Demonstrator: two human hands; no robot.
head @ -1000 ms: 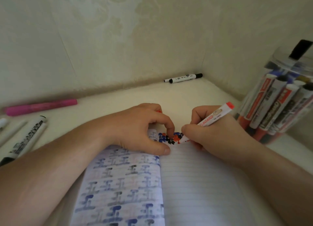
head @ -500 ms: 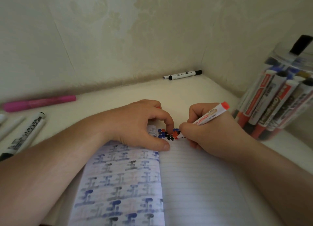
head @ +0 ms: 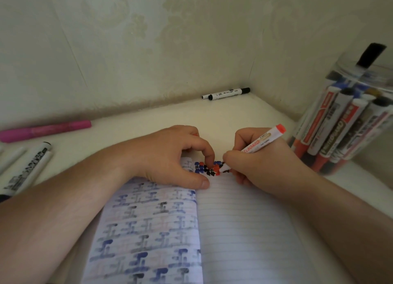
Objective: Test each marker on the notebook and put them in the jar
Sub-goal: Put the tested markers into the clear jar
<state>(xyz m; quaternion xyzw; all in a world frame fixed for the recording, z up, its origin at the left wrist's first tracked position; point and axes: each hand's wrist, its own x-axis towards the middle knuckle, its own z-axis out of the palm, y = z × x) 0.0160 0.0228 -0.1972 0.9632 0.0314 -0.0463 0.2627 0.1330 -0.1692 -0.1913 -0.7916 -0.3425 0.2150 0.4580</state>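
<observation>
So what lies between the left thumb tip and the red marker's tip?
Head view: blue, black and red ink dabs on the lined notebook page.

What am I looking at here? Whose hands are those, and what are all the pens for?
There is no machine here. A person wears a camera on their head, so you look down at their own two hands. The right hand holds a red marker with its tip on an open notebook, beside small red, blue and black test marks. The left hand presses the notebook's left page flat; something red peeks from its fingers, too hidden to name. On the right stands a clear jar full of markers. A pink marker and black-and-white markers lie on the left, and another black marker lies by the wall.
</observation>
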